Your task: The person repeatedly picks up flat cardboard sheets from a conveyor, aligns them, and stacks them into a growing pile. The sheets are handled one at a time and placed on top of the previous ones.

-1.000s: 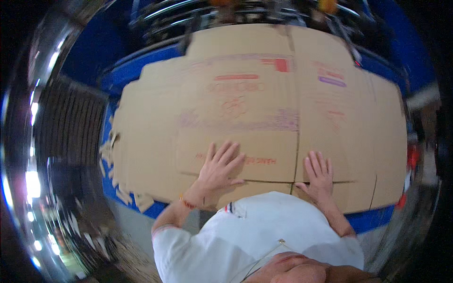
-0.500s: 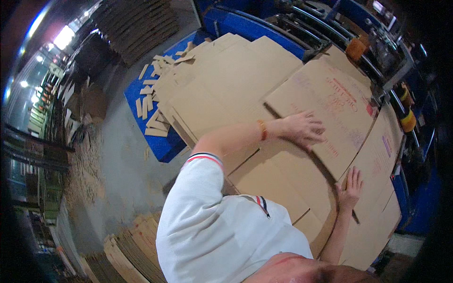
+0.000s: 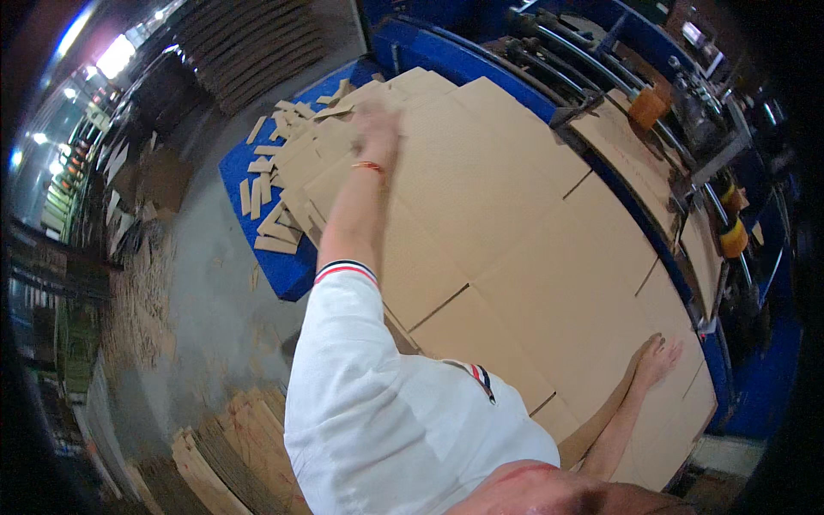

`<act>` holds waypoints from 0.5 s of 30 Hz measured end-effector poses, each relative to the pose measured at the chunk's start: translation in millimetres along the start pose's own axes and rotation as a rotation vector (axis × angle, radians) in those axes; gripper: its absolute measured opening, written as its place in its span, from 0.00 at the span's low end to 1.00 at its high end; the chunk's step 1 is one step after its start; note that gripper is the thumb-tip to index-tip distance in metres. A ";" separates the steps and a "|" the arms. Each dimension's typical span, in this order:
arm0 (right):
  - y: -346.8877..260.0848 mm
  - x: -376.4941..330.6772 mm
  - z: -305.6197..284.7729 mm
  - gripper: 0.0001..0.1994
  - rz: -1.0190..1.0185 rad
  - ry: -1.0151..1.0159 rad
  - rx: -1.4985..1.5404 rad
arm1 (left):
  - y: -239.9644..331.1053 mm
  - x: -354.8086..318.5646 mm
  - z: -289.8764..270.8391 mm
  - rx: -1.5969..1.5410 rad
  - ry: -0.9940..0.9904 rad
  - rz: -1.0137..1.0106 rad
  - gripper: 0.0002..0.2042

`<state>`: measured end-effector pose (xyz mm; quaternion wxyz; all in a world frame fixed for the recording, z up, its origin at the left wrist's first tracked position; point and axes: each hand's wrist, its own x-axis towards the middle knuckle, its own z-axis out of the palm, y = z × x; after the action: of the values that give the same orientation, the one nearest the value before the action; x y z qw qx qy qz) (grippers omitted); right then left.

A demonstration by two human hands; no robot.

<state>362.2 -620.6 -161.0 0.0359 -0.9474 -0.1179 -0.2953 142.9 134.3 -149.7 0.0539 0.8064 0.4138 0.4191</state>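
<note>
A broad, plain brown cardboard sheet (image 3: pixel 515 223) with slots cut in it lies in front of me on top of other sheets. My left hand (image 3: pixel 378 129), smeared by motion, is over the far left edge of the cardboard; its fingers cannot be made out. My right hand (image 3: pixel 659 359) rests on the sheet near its right edge, fingers stretched out and holding nothing. Beyond the blue edge at the right, another cardboard sheet (image 3: pixel 627 142) lies partly under the machine's bars.
Cardboard offcuts (image 3: pixel 262 184) litter the left end of a blue table (image 3: pixel 287 279). A machine with metal bars and a yellow roller (image 3: pixel 734 239) stands at the right. Stacked cardboard (image 3: pixel 232 455) is at the lower left; scraps (image 3: pixel 142 318) cover part of the grey floor (image 3: pixel 215 275).
The printed sheet that was under my hands has moved right into the machine, baring the plain one. My left hand has swung far left; my right hand has shifted slightly right and nearer.
</note>
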 end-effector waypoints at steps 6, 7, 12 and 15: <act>-9.3 -5.3 -15.4 0.17 0.007 -0.007 0.037 | -12.2 -3.9 -63.9 0.154 -0.549 -0.273 0.31; -9.5 -1.9 -14.6 0.16 0.007 0.002 0.040 | -16.3 -2.8 -64.8 0.149 -0.503 -0.287 0.31; -20.2 2.6 -18.9 0.14 0.053 -0.014 0.029 | -32.0 -5.1 -60.2 0.220 -0.304 -0.151 0.30; -19.8 -3.9 -26.7 0.14 0.085 -0.017 0.034 | -24.6 -4.2 -64.1 0.329 -0.278 0.005 0.31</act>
<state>339.5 -605.8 -141.3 0.0636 -0.9534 -0.0829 -0.2832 80.2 130.7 -121.8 -0.0231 0.8554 0.4632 0.2307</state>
